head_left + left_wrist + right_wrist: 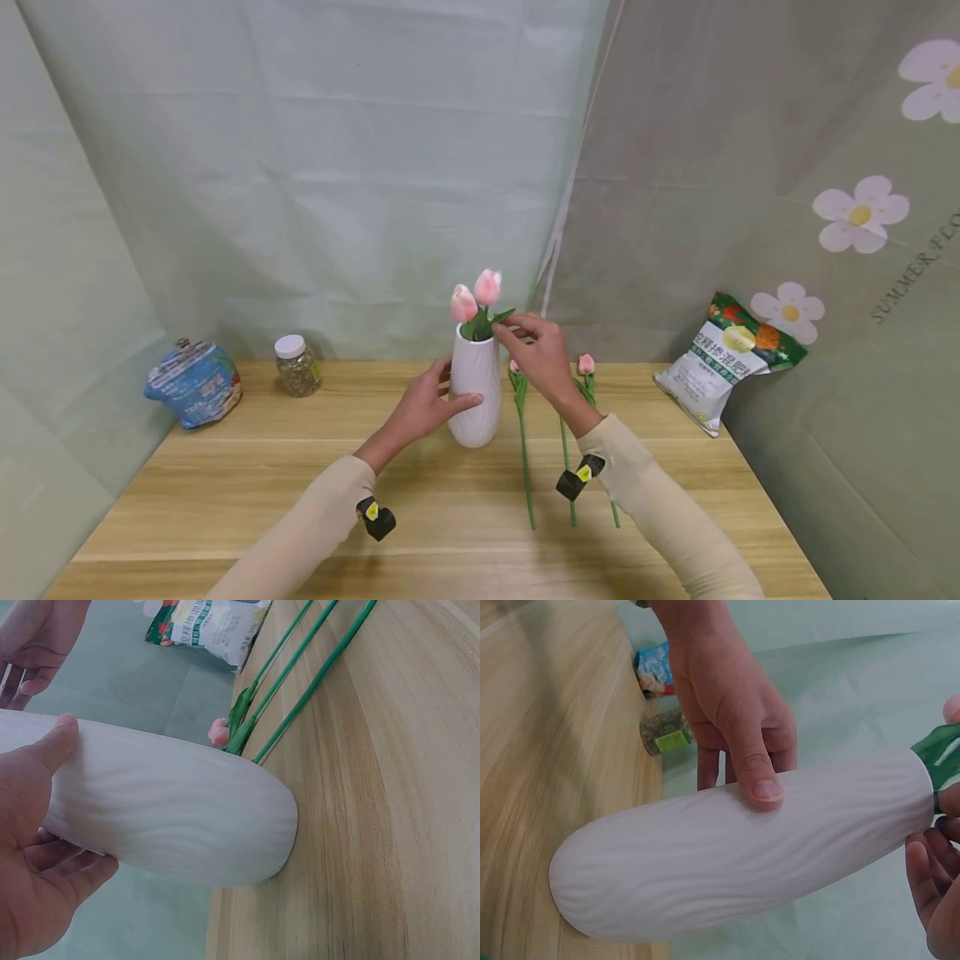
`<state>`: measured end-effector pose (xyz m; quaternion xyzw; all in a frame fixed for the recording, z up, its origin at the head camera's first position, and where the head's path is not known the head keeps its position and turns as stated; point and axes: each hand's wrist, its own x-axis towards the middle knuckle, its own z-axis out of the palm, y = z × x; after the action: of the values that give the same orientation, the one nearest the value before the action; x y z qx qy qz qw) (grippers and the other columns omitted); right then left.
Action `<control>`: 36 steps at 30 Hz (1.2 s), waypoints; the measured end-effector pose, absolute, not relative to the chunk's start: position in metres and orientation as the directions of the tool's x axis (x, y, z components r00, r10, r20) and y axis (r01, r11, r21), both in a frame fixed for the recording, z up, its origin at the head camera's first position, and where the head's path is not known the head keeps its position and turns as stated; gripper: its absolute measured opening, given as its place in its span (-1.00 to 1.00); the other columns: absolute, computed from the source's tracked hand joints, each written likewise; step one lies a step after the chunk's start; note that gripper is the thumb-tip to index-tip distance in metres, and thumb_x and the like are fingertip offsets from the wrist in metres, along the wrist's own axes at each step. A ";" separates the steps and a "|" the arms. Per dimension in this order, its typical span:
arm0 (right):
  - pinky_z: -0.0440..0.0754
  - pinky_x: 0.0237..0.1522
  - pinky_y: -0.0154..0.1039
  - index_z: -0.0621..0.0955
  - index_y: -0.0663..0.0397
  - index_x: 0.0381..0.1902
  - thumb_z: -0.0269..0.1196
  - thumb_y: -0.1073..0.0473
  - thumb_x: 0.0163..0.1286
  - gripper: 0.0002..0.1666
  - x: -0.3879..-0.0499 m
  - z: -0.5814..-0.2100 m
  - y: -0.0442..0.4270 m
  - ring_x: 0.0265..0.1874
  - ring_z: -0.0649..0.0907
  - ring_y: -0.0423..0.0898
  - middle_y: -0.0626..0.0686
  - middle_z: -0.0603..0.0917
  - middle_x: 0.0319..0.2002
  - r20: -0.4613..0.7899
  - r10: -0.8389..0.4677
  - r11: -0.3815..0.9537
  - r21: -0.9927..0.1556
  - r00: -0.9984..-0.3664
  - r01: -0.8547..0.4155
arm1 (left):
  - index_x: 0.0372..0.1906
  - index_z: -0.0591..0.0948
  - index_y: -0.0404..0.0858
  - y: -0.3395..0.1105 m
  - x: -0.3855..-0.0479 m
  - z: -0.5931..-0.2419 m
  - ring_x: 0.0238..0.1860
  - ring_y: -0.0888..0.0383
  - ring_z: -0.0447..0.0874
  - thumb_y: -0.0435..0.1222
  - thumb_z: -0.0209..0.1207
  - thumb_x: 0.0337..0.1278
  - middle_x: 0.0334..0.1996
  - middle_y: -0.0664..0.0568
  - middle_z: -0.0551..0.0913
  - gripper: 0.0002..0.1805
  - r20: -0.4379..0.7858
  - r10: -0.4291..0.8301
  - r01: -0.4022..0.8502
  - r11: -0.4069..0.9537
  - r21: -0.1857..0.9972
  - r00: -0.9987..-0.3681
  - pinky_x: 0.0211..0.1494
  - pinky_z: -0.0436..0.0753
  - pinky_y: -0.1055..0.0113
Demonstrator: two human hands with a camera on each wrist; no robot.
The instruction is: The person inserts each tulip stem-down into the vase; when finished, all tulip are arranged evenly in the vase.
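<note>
A white ribbed vase (475, 387) stands upright on the wooden table with two pink tulips (487, 287) in it. My left hand (426, 404) grips the vase's side, thumb across the front, as the left wrist view also shows around the vase (172, 802). At the rim, my right hand (542, 350) has its thumb and fingers at the green leaves (480, 323), pinching them. In the right wrist view the right hand (939, 877) is partly cut off beside the vase mouth, close to the leaves (939, 754).
Several tulips with green stems (526, 458) lie right of the vase, partly under my right forearm. A blue bag (197, 385) and a white-lidded jar (297, 367) stand at the back left. A white and green fertilizer bag (720, 362) leans at the back right.
</note>
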<state>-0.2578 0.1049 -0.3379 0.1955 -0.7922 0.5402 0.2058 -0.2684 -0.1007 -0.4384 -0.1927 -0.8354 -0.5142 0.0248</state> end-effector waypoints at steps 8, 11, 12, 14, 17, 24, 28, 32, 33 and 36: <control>0.76 -0.20 -0.20 0.78 0.20 -0.08 0.40 0.14 0.40 -0.75 -0.281 -0.362 0.114 -0.20 0.76 0.10 0.18 0.77 -0.12 0.525 -0.080 0.323 -0.791 -0.848 -0.520 | 0.48 0.30 -0.26 -0.101 -0.271 -0.439 0.36 -0.09 0.50 -0.01 0.44 0.16 0.35 -0.17 0.50 -0.11 0.225 0.303 0.338 0.398 0.853 -0.926 0.36 0.58 -0.06; 0.74 -0.22 -0.28 0.79 0.14 -0.06 0.41 0.09 0.38 -0.73 -0.281 -0.364 0.119 -0.21 0.76 0.04 0.13 0.79 -0.12 0.527 -0.069 0.303 -0.798 -0.847 -0.521 | 0.47 0.31 -0.28 -0.100 -0.271 -0.439 0.36 -0.09 0.50 0.00 0.44 0.16 0.35 -0.18 0.50 -0.11 0.230 0.302 0.342 0.397 0.852 -0.925 0.36 0.58 -0.06; 0.73 -0.22 -0.30 0.78 0.14 -0.04 0.41 0.09 0.38 -0.71 -0.280 -0.365 0.121 -0.21 0.75 0.03 0.13 0.79 -0.11 0.526 -0.066 0.297 -0.801 -0.848 -0.520 | 0.47 0.32 -0.28 -0.100 -0.271 -0.438 0.36 -0.09 0.51 0.00 0.44 0.16 0.35 -0.18 0.50 -0.11 0.230 0.302 0.342 0.398 0.851 -0.925 0.36 0.58 -0.06; 0.71 -0.19 -0.31 0.77 0.13 0.00 0.41 0.07 0.38 -0.67 -0.278 -0.365 0.125 -0.20 0.75 0.02 0.12 0.79 -0.08 0.528 -0.060 0.293 -0.802 -0.847 -0.520 | 0.46 0.32 -0.28 -0.100 -0.271 -0.438 0.35 -0.10 0.51 0.01 0.45 0.15 0.35 -0.18 0.50 -0.11 0.233 0.304 0.346 0.401 0.848 -0.924 0.35 0.58 -0.07; 0.72 -0.21 -0.31 0.76 0.10 0.06 0.40 0.06 0.39 -0.64 -0.275 -0.366 0.132 -0.19 0.74 0.01 0.10 0.79 -0.07 0.538 -0.058 0.290 -0.797 -0.841 -0.530 | 0.47 0.32 -0.27 -0.100 -0.271 -0.438 0.35 -0.09 0.51 0.03 0.44 0.14 0.35 -0.17 0.50 -0.10 0.234 0.302 0.346 0.402 0.848 -0.924 0.36 0.58 -0.06; 0.76 -0.37 -0.34 0.75 0.10 0.08 0.40 0.13 0.40 -0.67 -0.266 -0.372 0.154 -0.23 0.74 -0.04 0.17 0.77 -0.02 0.546 -0.031 0.248 -0.807 -0.837 -0.536 | 0.47 0.32 -0.30 -0.099 -0.270 -0.438 0.35 -0.13 0.51 0.02 0.46 0.12 0.35 -0.20 0.50 -0.08 0.244 0.298 0.353 0.401 0.845 -0.923 0.35 0.58 -0.07; 0.74 -0.36 -0.38 0.73 0.15 0.10 0.37 0.20 0.42 -0.67 -0.260 -0.377 0.167 -0.28 0.73 -0.18 0.21 0.77 -0.01 0.532 -0.019 0.258 -0.816 -0.847 -0.518 | 0.47 0.31 -0.30 -0.099 -0.269 -0.438 0.35 -0.13 0.51 0.01 0.47 0.12 0.36 -0.20 0.49 -0.07 0.230 0.291 0.338 0.406 0.849 -0.929 0.36 0.57 -0.08; 0.68 -0.35 -0.47 0.71 0.26 0.09 0.35 0.27 0.42 -0.68 -0.250 -0.377 0.177 -0.28 0.70 -0.30 0.28 0.76 -0.03 0.512 0.003 0.308 -0.818 -0.859 -0.487 | 0.49 0.30 -0.29 -0.100 -0.268 -0.437 0.37 -0.13 0.49 0.02 0.46 0.12 0.37 -0.19 0.48 -0.05 0.216 0.289 0.324 0.407 0.854 -0.933 0.37 0.56 -0.08; 0.67 -0.35 -0.48 0.71 0.29 0.08 0.34 0.29 0.41 -0.68 -0.247 -0.377 0.180 -0.28 0.70 -0.31 0.29 0.76 -0.03 0.506 0.010 0.315 -0.820 -0.862 -0.478 | 0.49 0.29 -0.29 -0.100 -0.268 -0.436 0.37 -0.13 0.49 0.03 0.46 0.12 0.37 -0.19 0.48 -0.05 0.213 0.289 0.321 0.407 0.855 -0.933 0.37 0.56 -0.08; 0.69 -0.35 -0.47 0.70 0.33 0.08 0.33 0.31 0.42 -0.69 -0.242 -0.382 0.187 -0.28 0.69 -0.32 0.32 0.74 0.00 0.481 0.030 0.330 -0.832 -0.876 -0.445 | 0.49 0.29 -0.29 -0.101 -0.268 -0.436 0.37 -0.13 0.48 0.05 0.45 0.12 0.38 -0.19 0.48 -0.04 0.206 0.289 0.315 0.412 0.855 -0.935 0.37 0.56 -0.08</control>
<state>-0.2418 0.1868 -0.3817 0.1319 -0.7877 0.5637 0.2108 -0.2677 -0.1008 -0.4361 -0.1800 -0.8401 -0.5116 0.0128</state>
